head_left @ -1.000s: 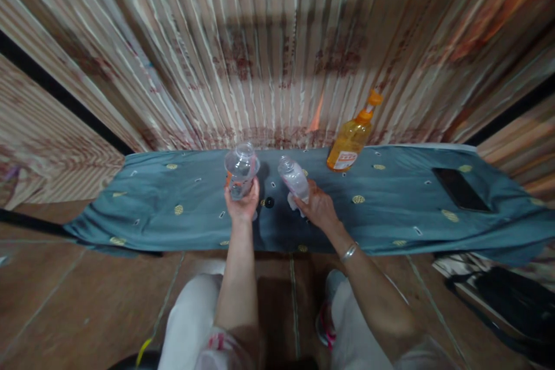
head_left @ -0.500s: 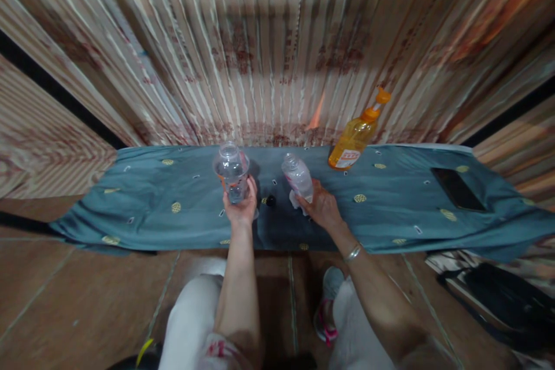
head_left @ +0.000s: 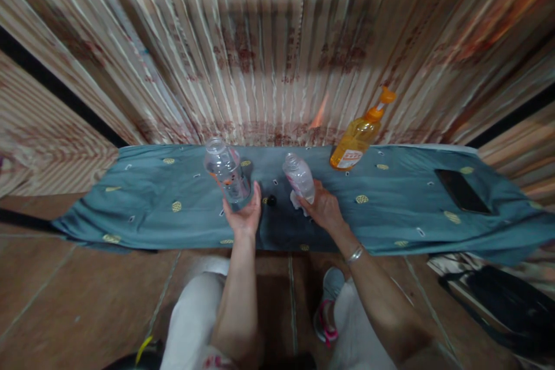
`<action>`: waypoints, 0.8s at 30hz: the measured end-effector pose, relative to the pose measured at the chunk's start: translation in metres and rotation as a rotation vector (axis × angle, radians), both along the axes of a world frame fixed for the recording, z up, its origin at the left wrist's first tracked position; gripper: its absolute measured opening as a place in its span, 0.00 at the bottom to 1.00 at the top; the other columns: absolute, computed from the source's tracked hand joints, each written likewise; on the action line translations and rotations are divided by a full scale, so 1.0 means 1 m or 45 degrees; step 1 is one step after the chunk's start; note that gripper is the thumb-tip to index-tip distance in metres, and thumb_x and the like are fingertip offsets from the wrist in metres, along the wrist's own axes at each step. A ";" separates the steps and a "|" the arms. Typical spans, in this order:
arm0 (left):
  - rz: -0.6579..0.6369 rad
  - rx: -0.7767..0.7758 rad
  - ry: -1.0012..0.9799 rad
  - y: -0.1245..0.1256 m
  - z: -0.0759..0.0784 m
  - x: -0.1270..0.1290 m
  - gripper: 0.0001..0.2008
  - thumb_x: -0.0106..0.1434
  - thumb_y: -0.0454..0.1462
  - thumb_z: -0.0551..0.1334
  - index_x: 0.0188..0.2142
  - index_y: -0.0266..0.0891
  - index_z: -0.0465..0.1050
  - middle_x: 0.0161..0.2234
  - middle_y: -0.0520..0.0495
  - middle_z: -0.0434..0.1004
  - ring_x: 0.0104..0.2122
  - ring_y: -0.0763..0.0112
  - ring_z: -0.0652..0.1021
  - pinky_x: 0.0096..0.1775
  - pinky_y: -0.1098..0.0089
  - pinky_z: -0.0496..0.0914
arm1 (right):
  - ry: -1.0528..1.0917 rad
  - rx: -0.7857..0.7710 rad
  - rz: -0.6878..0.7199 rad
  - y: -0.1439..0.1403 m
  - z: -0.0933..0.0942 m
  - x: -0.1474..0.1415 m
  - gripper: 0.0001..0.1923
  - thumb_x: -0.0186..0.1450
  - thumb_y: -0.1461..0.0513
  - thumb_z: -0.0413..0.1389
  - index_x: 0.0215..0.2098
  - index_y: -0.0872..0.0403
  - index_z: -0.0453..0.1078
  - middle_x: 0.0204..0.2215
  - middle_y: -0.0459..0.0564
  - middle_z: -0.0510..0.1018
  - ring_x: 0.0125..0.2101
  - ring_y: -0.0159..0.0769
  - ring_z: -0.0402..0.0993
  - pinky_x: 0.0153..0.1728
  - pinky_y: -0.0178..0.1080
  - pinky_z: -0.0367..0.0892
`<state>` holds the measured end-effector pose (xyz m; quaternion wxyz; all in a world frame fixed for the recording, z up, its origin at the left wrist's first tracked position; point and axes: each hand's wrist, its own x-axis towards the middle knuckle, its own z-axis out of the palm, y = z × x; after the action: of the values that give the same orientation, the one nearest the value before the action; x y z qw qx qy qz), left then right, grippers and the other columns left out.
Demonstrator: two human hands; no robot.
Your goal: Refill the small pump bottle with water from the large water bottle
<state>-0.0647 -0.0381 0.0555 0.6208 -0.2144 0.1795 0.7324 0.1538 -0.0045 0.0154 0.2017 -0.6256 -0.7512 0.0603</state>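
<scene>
My left hand (head_left: 244, 214) grips a clear plastic bottle (head_left: 226, 171) by its lower part, with the open neck leaning up and to the left. My right hand (head_left: 321, 208) holds a second, smaller clear bottle (head_left: 299, 178), also uncapped and tilted a little left, over a blue-grey cloth (head_left: 390, 208). A small black cap (head_left: 271, 200) lies on the cloth between the two hands. Something white shows under the right-hand bottle, partly hidden by my fingers.
An orange bottle with a pump top (head_left: 359, 136) stands at the back of the cloth against a striped curtain (head_left: 277, 52). A dark phone (head_left: 461, 191) lies at the right end. A black bag (head_left: 507, 306) sits on the tiled floor at right.
The left-hand bottle has tipped from nearly facing me to leaning left, and has shifted slightly left. The right hand and its bottle have barely moved.
</scene>
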 end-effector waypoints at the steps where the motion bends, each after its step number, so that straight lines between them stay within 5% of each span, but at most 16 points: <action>1: -0.024 -0.022 0.058 -0.003 -0.002 0.003 0.37 0.72 0.55 0.57 0.65 0.25 0.67 0.53 0.23 0.79 0.49 0.52 0.86 0.40 0.61 0.86 | -0.007 -0.004 0.006 0.000 0.001 0.000 0.26 0.74 0.54 0.62 0.64 0.61 0.66 0.47 0.65 0.86 0.47 0.50 0.86 0.45 0.42 0.75; 6: -0.107 -0.094 0.624 -0.007 -0.007 0.017 0.16 0.64 0.39 0.70 0.49 0.36 0.76 0.46 0.35 0.83 0.46 0.59 0.87 0.47 0.63 0.82 | -0.025 -0.027 -0.003 -0.001 0.003 -0.001 0.27 0.75 0.54 0.61 0.65 0.61 0.65 0.48 0.65 0.87 0.48 0.49 0.86 0.46 0.41 0.74; 12: -0.166 0.088 1.188 0.021 -0.005 0.054 0.35 0.40 0.21 0.80 0.47 0.46 0.79 0.59 0.44 0.81 0.69 0.55 0.74 0.66 0.59 0.69 | -0.014 -0.060 -0.023 -0.002 0.008 -0.004 0.26 0.74 0.56 0.63 0.64 0.61 0.67 0.49 0.67 0.86 0.49 0.50 0.86 0.47 0.41 0.75; 19: -0.405 0.285 1.665 0.056 -0.023 0.075 0.51 0.31 0.27 0.84 0.57 0.44 0.72 0.56 0.43 0.80 0.63 0.51 0.76 0.66 0.54 0.67 | 0.168 -0.119 0.065 -0.001 0.009 0.005 0.26 0.72 0.57 0.64 0.64 0.60 0.67 0.51 0.65 0.86 0.52 0.51 0.86 0.51 0.43 0.76; 24: -0.446 0.269 1.862 0.065 -0.039 0.075 0.39 0.36 0.34 0.84 0.48 0.42 0.72 0.42 0.49 0.81 0.50 0.54 0.82 0.56 0.56 0.74 | 0.351 -0.163 0.193 -0.003 0.009 0.023 0.31 0.69 0.59 0.66 0.67 0.56 0.66 0.58 0.62 0.83 0.57 0.50 0.83 0.58 0.47 0.75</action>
<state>0.0102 0.0265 0.0161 0.4682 0.4179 0.5056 0.5921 0.1772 -0.0070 0.0242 0.2576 -0.5645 -0.7561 0.2082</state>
